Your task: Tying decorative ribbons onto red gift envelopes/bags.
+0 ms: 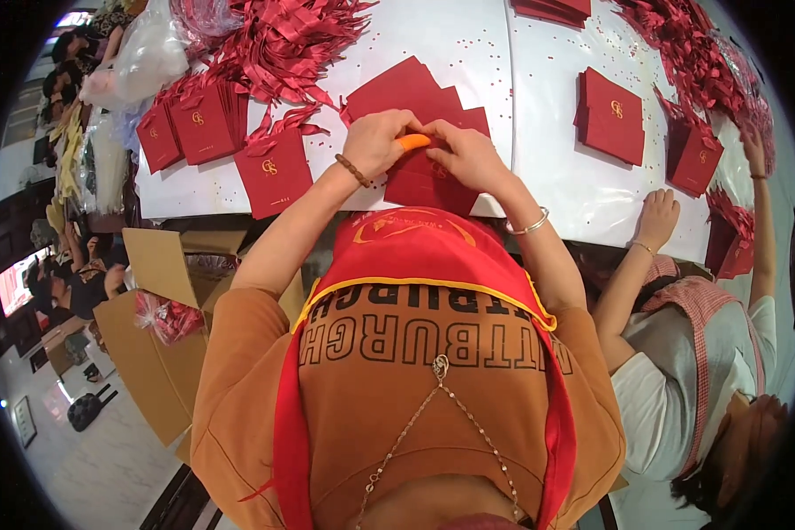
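Both my hands work close together over a pile of flat red gift bags [406, 93] at the near table edge. Beneath my fingers lies one red gift bag [420, 190] with a gold print. My left hand [380, 141] is closed at its top edge, an orange finger cover [412, 141] on one digit. Facing it, my right hand [473, 159] pinches at the same edge, thumb and forefinger bent together. What lies right between the fingertips is mostly hidden. Just left of my left forearm rests another bag [274, 172] with a red ribbon handle.
Red ribbons [291, 44] heap at the back left, beside finished-looking bags [205, 124]. A stack of bags [611, 115] lies to the right. There a co-worker's hand [658, 216] rests on the white table [548, 190]. An open cardboard box [159, 265] stands at lower left.
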Demonstrator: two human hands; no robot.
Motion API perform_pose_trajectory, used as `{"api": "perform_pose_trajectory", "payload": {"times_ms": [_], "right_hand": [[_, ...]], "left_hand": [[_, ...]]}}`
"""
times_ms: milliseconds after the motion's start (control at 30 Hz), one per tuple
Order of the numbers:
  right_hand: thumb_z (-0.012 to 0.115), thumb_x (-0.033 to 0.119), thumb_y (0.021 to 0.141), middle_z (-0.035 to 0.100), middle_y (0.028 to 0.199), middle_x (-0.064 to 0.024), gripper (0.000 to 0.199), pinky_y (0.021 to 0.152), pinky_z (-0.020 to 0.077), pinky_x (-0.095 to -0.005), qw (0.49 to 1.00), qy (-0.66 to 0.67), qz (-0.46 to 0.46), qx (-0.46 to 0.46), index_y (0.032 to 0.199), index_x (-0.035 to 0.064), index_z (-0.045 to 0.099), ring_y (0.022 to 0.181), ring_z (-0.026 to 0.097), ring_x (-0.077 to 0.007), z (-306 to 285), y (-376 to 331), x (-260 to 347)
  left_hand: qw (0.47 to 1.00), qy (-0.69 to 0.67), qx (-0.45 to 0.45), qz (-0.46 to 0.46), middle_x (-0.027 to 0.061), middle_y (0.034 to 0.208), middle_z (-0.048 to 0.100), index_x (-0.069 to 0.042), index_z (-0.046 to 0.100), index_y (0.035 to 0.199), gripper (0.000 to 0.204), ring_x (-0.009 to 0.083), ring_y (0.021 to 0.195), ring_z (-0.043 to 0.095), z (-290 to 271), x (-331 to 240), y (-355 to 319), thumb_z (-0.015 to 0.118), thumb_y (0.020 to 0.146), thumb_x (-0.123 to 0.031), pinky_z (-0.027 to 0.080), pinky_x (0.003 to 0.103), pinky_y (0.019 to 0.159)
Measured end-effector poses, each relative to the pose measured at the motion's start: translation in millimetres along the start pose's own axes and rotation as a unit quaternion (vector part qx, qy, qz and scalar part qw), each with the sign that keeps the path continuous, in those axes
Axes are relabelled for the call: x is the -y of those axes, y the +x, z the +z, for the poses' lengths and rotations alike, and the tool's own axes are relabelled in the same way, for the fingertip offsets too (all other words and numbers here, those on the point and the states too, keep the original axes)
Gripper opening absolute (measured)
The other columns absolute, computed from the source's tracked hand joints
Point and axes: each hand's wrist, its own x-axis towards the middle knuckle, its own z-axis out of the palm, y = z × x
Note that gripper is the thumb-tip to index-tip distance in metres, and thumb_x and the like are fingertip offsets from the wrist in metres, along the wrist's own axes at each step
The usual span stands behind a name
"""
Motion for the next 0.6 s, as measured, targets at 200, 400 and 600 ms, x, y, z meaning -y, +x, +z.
{"api": "perform_pose_trajectory", "payload": {"times_ms": [200, 400, 600], "right_hand": [[0.064, 0.024, 0.077, 0.062, 0.07, -0.0043, 0.018, 0.069, 0.0345, -0.0333, 0.972, -0.189, -0.069, -0.119, 0.088, 0.0109, 0.057, 0.066, 0.057, -0.0206, 12.7, -10.5, 6.4], [0.065, 0.023, 0.076, 0.059, 0.065, -0.0034, 0.017, 0.068, 0.033, -0.0333, 0.955, -0.208, -0.152, -0.144, 0.087, 0.0117, 0.06, 0.064, 0.055, -0.0197, 17.3, -15.0, 12.5], [0.065, 0.022, 0.075, 0.058, 0.064, -0.0036, 0.012, 0.067, 0.0315, -0.0342, 0.957, -0.214, -0.138, -0.14, 0.083, 0.0144, 0.061, 0.064, 0.055, -0.0195, 18.5, -14.9, 10.5]], "left_hand": [[0.969, 0.209, 0.117, 0.054, 0.0094, 0.112, 0.056, -0.01, 0.066, 0.088, 0.022, 0.0277, 0.108, 0.047, -16.5, 8.3, 20.8, 0.059, 0.079, -0.029, 0.038, 0.038, 0.085], [0.929, 0.033, 0.364, 0.049, 0.0176, 0.124, 0.05, -0.01, 0.068, 0.086, 0.025, 0.033, 0.118, 0.041, -23.2, 25.4, 54.6, 0.059, 0.072, -0.029, 0.034, 0.038, 0.096], [0.942, 0.091, 0.323, -0.018, 0.0172, 0.126, 0.048, -0.005, 0.068, 0.082, 0.025, 0.0333, 0.114, 0.044, -21.9, -2.7, 43.9, 0.057, 0.071, -0.025, 0.034, 0.036, 0.097]]}}
